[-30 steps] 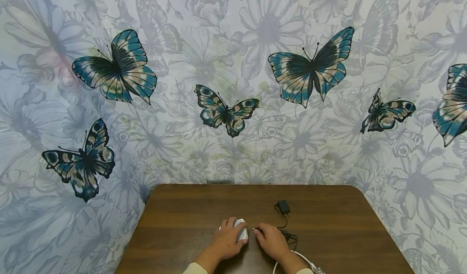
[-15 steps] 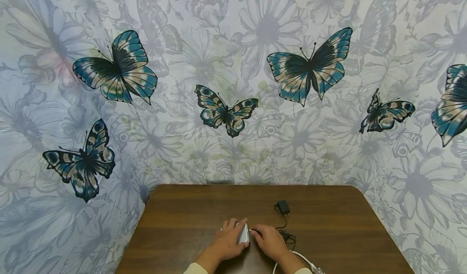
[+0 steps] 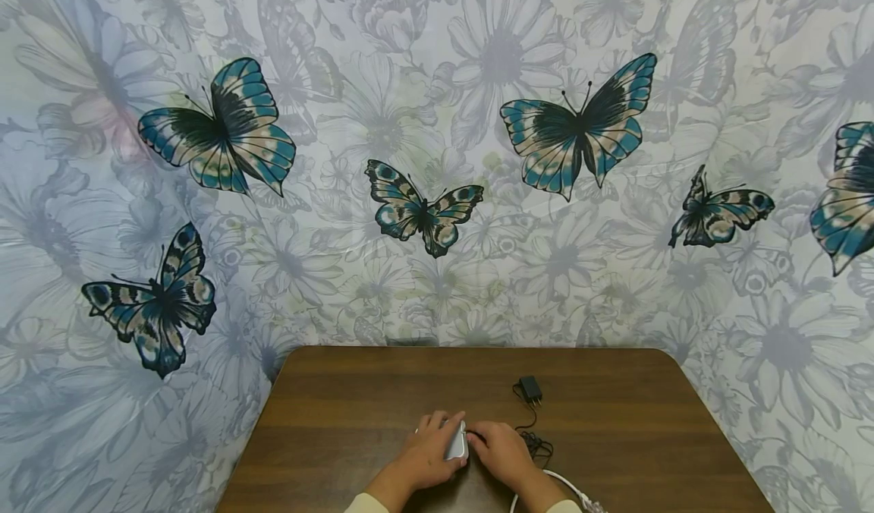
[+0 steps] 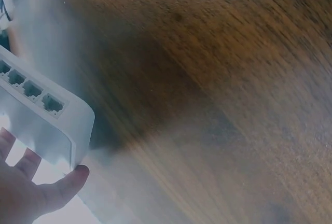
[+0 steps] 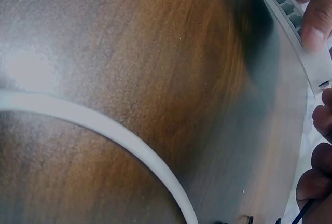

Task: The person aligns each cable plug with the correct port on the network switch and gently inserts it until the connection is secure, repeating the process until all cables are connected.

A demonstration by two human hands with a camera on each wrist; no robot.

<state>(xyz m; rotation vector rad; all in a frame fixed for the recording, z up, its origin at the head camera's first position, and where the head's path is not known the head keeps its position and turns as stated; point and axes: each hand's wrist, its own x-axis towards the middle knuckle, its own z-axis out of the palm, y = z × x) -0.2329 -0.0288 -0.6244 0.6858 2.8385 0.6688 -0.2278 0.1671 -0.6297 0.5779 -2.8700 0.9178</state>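
A white network switch [image 3: 457, 445] with a row of square ports lies near the table's front, tilted up in the left wrist view. My left hand [image 3: 425, 452] grips it, fingers over its top and thumb along the near edge. Just right of it, my right hand [image 3: 504, 451] pinches the plug end of a thin black cable [image 5: 303, 212]. The plug meets the switch's right side; whether it sits inside the socket I cannot tell, as fingers cover it. In the right wrist view the ports face the camera, partly behind the left thumb [image 5: 315, 29].
A black power adapter [image 3: 529, 388] with prongs lies behind my right hand, its cord running to a loose coil [image 3: 538, 446]. A white cable [image 5: 129, 141] curves under my right wrist. The brown wooden table [image 3: 341, 391] ends at a butterfly-patterned wall covering [image 3: 437, 293].
The plug in my right hand has closed the gap to the switch's side, its bright tip no longer showing. My left hand and the switch have shifted slightly right and nearer.
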